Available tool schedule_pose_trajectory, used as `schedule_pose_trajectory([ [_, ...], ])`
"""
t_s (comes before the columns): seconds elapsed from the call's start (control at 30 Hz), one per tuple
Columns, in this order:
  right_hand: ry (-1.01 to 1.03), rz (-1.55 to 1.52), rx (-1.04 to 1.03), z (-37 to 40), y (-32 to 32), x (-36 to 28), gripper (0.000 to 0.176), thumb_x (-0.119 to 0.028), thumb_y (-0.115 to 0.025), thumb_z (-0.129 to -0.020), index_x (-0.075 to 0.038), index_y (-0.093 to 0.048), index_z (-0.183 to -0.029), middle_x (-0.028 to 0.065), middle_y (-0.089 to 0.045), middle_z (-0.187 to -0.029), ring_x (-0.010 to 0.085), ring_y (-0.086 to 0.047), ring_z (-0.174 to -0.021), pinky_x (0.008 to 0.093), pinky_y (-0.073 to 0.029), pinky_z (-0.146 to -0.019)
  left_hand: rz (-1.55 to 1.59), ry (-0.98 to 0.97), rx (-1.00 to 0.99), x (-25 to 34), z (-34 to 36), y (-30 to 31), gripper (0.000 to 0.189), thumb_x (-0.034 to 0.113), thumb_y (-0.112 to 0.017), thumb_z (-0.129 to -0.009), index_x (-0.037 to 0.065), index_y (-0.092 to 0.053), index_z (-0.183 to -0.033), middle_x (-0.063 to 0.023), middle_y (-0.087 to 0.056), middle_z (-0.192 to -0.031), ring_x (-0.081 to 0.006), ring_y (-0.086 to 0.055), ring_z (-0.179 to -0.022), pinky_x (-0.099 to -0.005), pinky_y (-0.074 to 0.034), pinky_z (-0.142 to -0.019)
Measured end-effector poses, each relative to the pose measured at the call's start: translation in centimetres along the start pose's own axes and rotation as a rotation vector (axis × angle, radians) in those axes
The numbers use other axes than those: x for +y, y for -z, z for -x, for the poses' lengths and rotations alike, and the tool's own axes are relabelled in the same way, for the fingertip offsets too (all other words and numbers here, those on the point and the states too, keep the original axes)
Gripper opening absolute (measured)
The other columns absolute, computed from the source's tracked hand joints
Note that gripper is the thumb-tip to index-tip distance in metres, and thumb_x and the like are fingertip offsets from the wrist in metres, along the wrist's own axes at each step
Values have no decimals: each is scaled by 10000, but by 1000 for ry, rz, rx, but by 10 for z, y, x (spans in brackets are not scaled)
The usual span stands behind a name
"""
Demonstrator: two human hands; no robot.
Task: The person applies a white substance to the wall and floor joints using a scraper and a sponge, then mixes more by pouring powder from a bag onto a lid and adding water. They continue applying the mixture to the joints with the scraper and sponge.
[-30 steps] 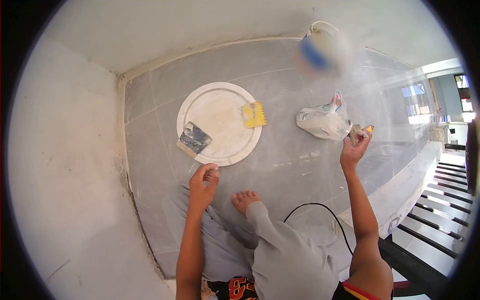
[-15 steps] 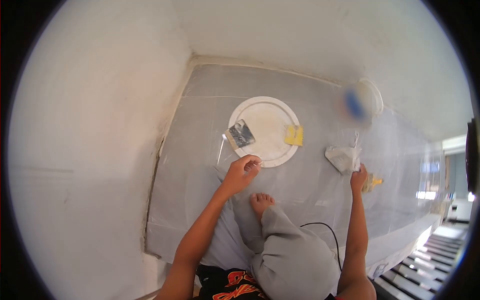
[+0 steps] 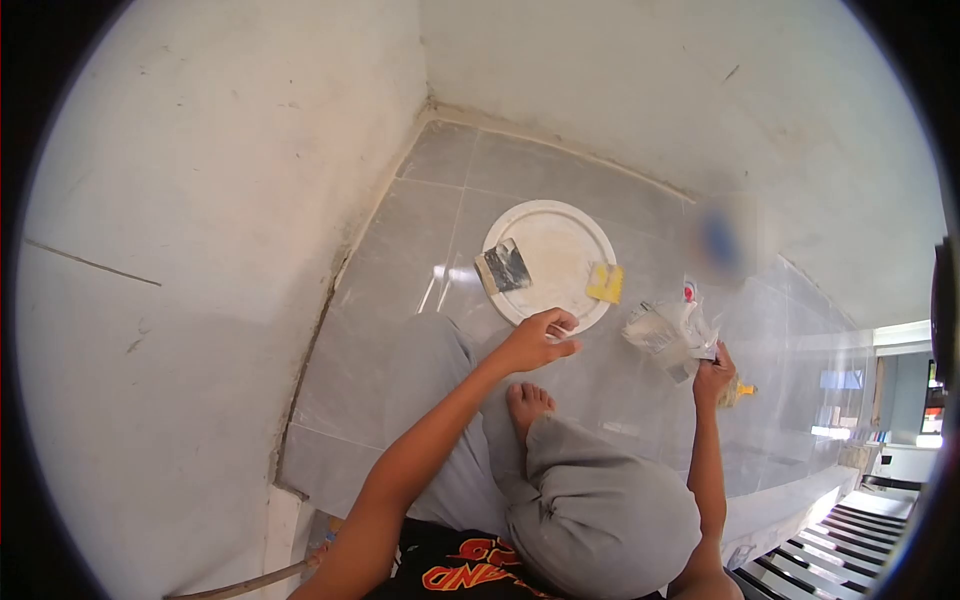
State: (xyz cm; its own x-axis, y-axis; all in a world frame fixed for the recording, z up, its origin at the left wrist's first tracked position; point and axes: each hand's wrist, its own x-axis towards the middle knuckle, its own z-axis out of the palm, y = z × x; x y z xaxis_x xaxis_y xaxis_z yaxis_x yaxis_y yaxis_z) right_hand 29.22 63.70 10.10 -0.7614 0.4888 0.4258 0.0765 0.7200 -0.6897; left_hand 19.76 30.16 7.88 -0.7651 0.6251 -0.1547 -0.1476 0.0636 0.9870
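My right hand grips a crumpled white plastic bag with a small red mark, holding it at its right end over the floor. My left hand is at the near edge of a round white lid, thumb apart from its bent fingers and nothing seen in them. On the lid's left rim lies a dark, white-smeared scraper blade. A yellow piece, perhaps another scraper, rests on the right rim. Beside my right hand is a tan thing with a yellow end, partly hidden.
Shiny grey tiles cover the floor, bordered by white walls. My bare foot is just in front of the lid. A blurred patch hides part of the floor at the upper right. Black slats stand at lower right.
The view has shifted, so the lid appears farther right. The bag in my right hand has turned and spread, now showing its red mark. My left thumb is farther from the fingers.
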Motion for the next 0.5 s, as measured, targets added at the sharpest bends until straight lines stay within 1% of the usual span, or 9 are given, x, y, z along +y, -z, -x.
schedule_pose_trajectory([
  [0.03, 82, 32, -7, 0, 3, -6, 150, -3, -563, -721, 20, -614, -861, 80, -607, -706, 143, -533, -612, 254, -405, -599, 3, 3, -5, 1, -3, -4, 452, 218, -700, -733, 12, -512, -1088, -90, -562, -1051, -179, -544, -949, -292, -447, -822],
  [0.07, 166, 63, -13, -1, 7, -13, 151, -9, -573, -728, 21, -619, -869, 51, -614, -718, 117, -532, -630, 235, -407, -613, 41, 23, -19, 3, -6, -8, 603, 246, -729, -701, 3, -437, -1170, -123, -503, -1138, -206, -492, -1041, -314, -412, -878],
  [0.1, 162, 69, -12, -4, 11, -30, 151, -9, -573, -728, 21, -619, -869, 51, -614, -718, 117, -532, -630, 235, -407, -613, 81, 43, -35, 4, -9, -12, 757, 274, -757, -670, -5, -361, -1252, -157, -444, -1225, -233, -440, -1133, -336, -378, -935],
  [0.13, 117, -22, -116, -8, 16, -55, 149, -6, -578, -727, 16, -624, -868, 39, -614, -727, 98, -532, -654, 229, -411, -623, 86, 44, -41, 2, -13, -15, 757, 274, -757, -670, -5, -361, -1252, -157, -444, -1225, -233, -440, -1133, -336, -378, -935],
  [0.2, 69, -101, -219, -14, 19, -95, 147, -3, -584, -727, 10, -628, -867, 26, -614, -735, 78, -532, -679, 224, -416, -633, 309, 53, -124, -8, -21, -22, 988, 287, -803, -599, -10, -213, -1334, -196, -340, -1308, -242, -305, -1249, -342, -287, -1006],
  [0.23, 113, -134, -246, -16, 18, -111, 144, -4, -585, -731, 8, -631, -866, 20, -613, -728, 74, -532, -678, 220, -418, -631, 320, 54, -129, -13, -25, -27, 988, 287, -803, -599, -10, -213, -1334, -196, -340, -1308, -242, -305, -1249, -342, -287, -1006],
  [0.3, 154, -156, -282, -19, 12, -124, 140, -5, -586, -734, 6, -635, -865, 14, -611, -720, 70, -531, -676, 217, -419, -629, 411, -102, -227, -18, -28, -34, 1134, 346, -827, -545, -29, -125, -1352, -245, -248, -1352, -297, -289, -1260, -379, -273, -1008],
  [0.4, 89, -146, -412, -23, -1, -127, 144, -28, -593, -772, 22, -642, -898, 23, -618, -785, 64, -524, -706, 214, -415, -634, 270, -125, -172, -21, -23, -33, 1114, 279, -821, -568, -38, -96, -1353, -218, -276, -1335, -278, -315, -1237, -345, -292, -995],
  [0.5, 61, 9, -505, -27, -23, -117, 147, -32, -592, -783, 27, -626, -914, 21, -613, -782, 67, -523, -711, 219, -416, -632, 509, -54, -171, -33, -26, -37, 1109, 262, -807, -585, -50, -69, -1350, -201, -310, -1308, -266, -339, -1213, -319, -305, -985],
])
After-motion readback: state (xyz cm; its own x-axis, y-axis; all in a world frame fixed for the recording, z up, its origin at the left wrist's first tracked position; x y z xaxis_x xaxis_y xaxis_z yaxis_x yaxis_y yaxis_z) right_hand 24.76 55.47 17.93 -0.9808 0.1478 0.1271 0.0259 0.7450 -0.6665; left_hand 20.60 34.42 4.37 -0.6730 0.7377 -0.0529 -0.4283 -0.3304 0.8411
